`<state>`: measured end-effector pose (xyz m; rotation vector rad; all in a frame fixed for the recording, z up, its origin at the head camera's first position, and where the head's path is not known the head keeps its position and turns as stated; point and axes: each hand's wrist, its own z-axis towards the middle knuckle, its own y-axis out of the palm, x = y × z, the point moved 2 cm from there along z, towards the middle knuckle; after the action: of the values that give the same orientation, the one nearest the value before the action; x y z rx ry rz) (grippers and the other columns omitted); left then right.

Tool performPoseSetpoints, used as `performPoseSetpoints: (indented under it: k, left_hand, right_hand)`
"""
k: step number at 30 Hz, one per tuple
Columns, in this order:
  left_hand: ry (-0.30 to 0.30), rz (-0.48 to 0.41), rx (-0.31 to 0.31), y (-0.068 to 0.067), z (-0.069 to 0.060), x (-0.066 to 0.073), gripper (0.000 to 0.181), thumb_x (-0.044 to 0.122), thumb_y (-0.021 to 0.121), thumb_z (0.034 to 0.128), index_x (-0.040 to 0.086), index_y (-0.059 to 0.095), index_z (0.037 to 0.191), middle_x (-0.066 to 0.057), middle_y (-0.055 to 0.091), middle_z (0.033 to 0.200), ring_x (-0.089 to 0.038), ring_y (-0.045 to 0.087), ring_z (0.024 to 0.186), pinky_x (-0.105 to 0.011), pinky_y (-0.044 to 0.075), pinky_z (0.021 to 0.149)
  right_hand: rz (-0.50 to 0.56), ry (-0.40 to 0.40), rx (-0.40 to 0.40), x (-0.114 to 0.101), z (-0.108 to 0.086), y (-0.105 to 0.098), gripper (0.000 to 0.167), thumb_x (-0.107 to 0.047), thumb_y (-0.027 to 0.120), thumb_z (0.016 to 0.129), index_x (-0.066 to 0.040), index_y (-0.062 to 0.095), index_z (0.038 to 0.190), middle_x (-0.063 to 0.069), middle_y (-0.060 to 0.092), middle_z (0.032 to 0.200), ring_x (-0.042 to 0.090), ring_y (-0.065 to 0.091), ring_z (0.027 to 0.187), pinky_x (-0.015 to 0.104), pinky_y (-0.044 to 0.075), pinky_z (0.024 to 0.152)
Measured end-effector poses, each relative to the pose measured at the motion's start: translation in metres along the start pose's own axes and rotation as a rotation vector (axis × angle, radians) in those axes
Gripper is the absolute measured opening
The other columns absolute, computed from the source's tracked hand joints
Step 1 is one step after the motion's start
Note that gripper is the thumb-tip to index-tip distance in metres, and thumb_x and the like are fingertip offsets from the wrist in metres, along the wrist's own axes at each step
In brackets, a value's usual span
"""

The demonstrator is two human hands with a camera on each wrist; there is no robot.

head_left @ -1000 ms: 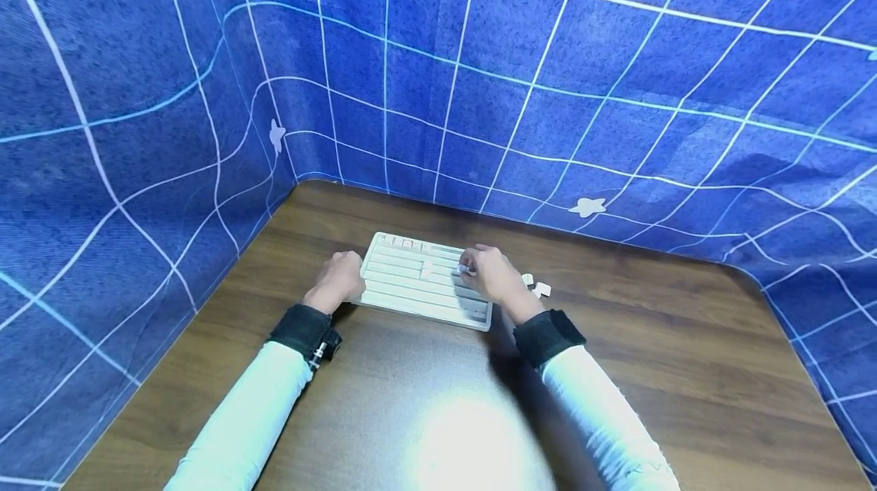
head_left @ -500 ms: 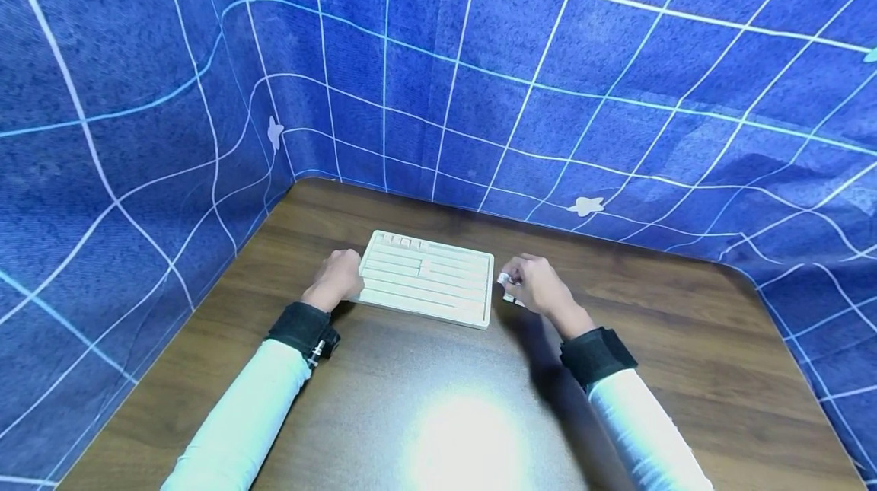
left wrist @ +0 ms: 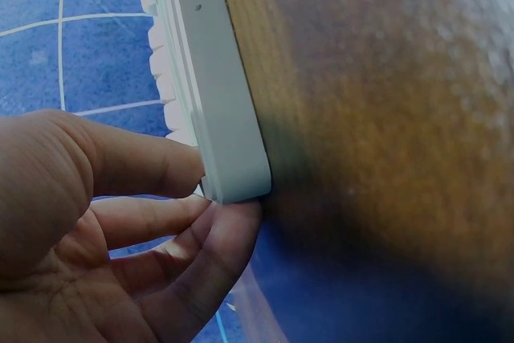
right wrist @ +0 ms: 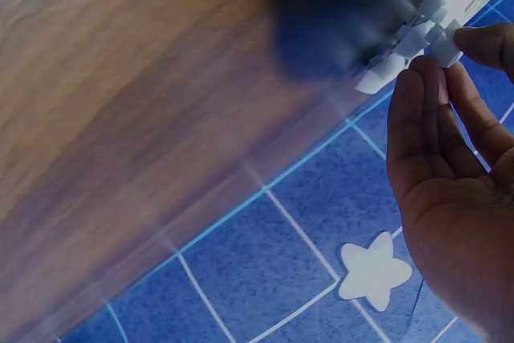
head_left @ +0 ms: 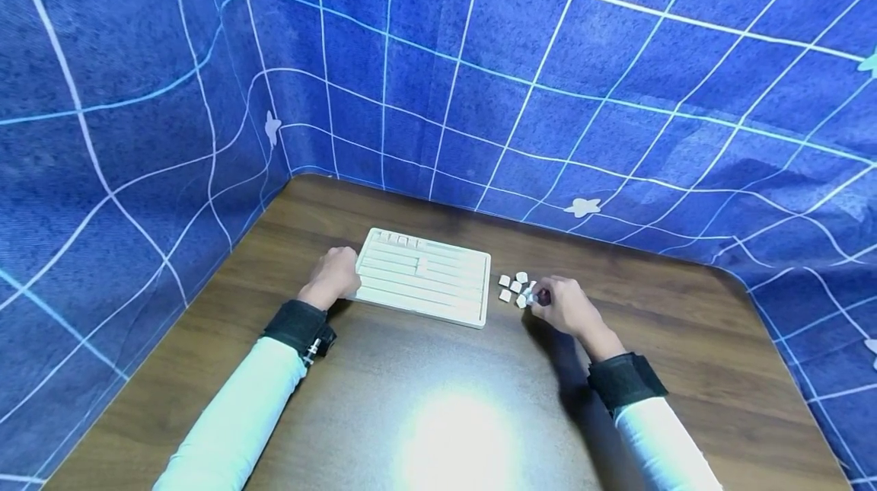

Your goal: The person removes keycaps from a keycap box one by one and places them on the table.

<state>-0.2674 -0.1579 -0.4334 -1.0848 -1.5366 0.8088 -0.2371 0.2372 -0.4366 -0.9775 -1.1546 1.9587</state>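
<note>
A pale keyboard (head_left: 438,294) lies on the table, with several white keycaps in its far left row and one standing near its middle. My left hand (head_left: 333,275) grips the keyboard's left edge; in the left wrist view the thumb lies over the top and fingers touch the side at the corner. Right of the keyboard, my right hand (head_left: 567,310) is at a small cluster of loose white keycaps (head_left: 505,295). In the right wrist view, thumb and fingertips pinch one keycap (right wrist: 444,44), close against other keycaps. Their markings are too small to read.
The brown wooden table (head_left: 685,339) runs back to a blue cloth backdrop (head_left: 479,80) with white grid lines and star shapes. Cloth also hangs along the left side. A bright glare spot (head_left: 459,438) lies on the table in front.
My right hand has moved from over the keyboard's right part to the right, past its edge, to the loose keycaps, and now pinches one. The left hand stays at the keyboard's left edge.
</note>
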Motion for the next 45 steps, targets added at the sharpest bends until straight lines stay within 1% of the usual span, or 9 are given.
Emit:
performPoseSetpoints:
  k: [6, 12, 18, 23, 27, 30, 33, 39, 45]
  left_hand:
    - [-0.001, 0.006, 0.008, 0.000, -0.001, 0.000, 0.019, 0.001, 0.053, 0.0864, -0.005, 0.063, 0.101, -0.018, 0.062, 0.100, -0.028, 0.057, 0.083, -0.040, 0.050, 0.074]
    - [0.019, 0.013, 0.006, 0.000, 0.001, 0.000, 0.018, 0.001, 0.053, 0.0859, -0.005, 0.064, 0.098, -0.019, 0.062, 0.100, -0.028, 0.056, 0.082, -0.042, 0.051, 0.074]
    - [0.017, 0.019, 0.001, -0.001, 0.002, 0.001, 0.018, 0.002, 0.054, 0.0864, -0.004, 0.064, 0.099, -0.020, 0.062, 0.101, -0.028, 0.056, 0.083, -0.042, 0.050, 0.074]
    - [0.007, 0.014, -0.008, -0.002, 0.001, 0.001, 0.018, 0.002, 0.054, 0.0870, -0.004, 0.063, 0.101, -0.018, 0.061, 0.101, -0.028, 0.056, 0.083, -0.040, 0.049, 0.074]
    - [0.008, 0.013, -0.006, -0.001, 0.001, 0.000, 0.018, 0.002, 0.054, 0.0863, -0.004, 0.063, 0.101, -0.018, 0.061, 0.101, -0.028, 0.056, 0.084, -0.040, 0.050, 0.074]
    - [0.005, 0.013, -0.005, -0.001, 0.001, 0.000, 0.018, 0.002, 0.054, 0.0860, -0.004, 0.063, 0.101, -0.019, 0.062, 0.102, -0.028, 0.057, 0.085, -0.042, 0.050, 0.075]
    - [-0.005, 0.009, -0.013, -0.001, 0.002, 0.000, 0.018, 0.001, 0.054, 0.0861, -0.004, 0.063, 0.101, -0.019, 0.061, 0.103, -0.028, 0.056, 0.085, -0.042, 0.050, 0.075]
    - [-0.006, 0.006, -0.022, -0.002, 0.002, -0.001, 0.016, 0.001, 0.053, 0.0866, -0.003, 0.063, 0.099, -0.018, 0.060, 0.101, -0.028, 0.055, 0.084, -0.041, 0.049, 0.073]
    - [-0.001, 0.002, -0.018, -0.001, 0.002, -0.001, 0.012, 0.001, 0.053, 0.0866, -0.001, 0.062, 0.093, -0.015, 0.059, 0.096, -0.028, 0.055, 0.081, -0.039, 0.048, 0.070]
  right_hand:
    - [0.012, 0.015, -0.045, 0.003, -0.003, 0.001, 0.015, -0.003, 0.073, 0.068, -0.002, 0.067, 0.082, 0.006, 0.061, 0.075, 0.016, 0.056, 0.066, 0.030, 0.047, 0.060]
    - [0.013, 0.041, -0.093, 0.004, -0.004, 0.004, 0.016, -0.003, 0.073, 0.069, -0.002, 0.067, 0.084, 0.005, 0.061, 0.073, 0.015, 0.057, 0.066, 0.029, 0.048, 0.061]
    - [0.007, 0.049, -0.092, 0.003, -0.004, 0.002, 0.016, -0.003, 0.073, 0.069, -0.002, 0.067, 0.084, 0.006, 0.063, 0.074, 0.015, 0.058, 0.066, 0.030, 0.049, 0.061]
    - [0.015, 0.056, -0.114, 0.003, -0.004, 0.000, 0.017, -0.003, 0.073, 0.071, -0.002, 0.067, 0.087, 0.007, 0.064, 0.077, 0.017, 0.060, 0.068, 0.031, 0.050, 0.063]
    - [0.007, 0.056, -0.132, 0.002, -0.005, -0.002, 0.018, -0.005, 0.076, 0.074, -0.001, 0.067, 0.089, 0.008, 0.065, 0.079, 0.017, 0.061, 0.070, 0.032, 0.051, 0.064]
    - [-0.004, 0.051, -0.117, 0.001, -0.003, -0.004, 0.020, -0.008, 0.079, 0.074, -0.001, 0.068, 0.089, 0.007, 0.064, 0.079, 0.016, 0.059, 0.069, 0.031, 0.050, 0.063]
    - [0.003, 0.033, -0.080, -0.003, 0.001, -0.005, 0.020, -0.010, 0.080, 0.074, -0.002, 0.068, 0.089, 0.008, 0.064, 0.079, 0.016, 0.061, 0.069, 0.031, 0.050, 0.063]
    - [0.046, 0.003, -0.020, -0.021, 0.019, -0.004, 0.022, -0.012, 0.078, 0.077, 0.000, 0.068, 0.093, 0.014, 0.067, 0.087, 0.028, 0.067, 0.077, 0.039, 0.054, 0.067]
    - [0.085, -0.114, 0.004, -0.050, 0.045, 0.006, 0.024, -0.010, 0.076, 0.079, 0.001, 0.068, 0.098, 0.015, 0.067, 0.092, 0.029, 0.069, 0.081, 0.040, 0.056, 0.071]
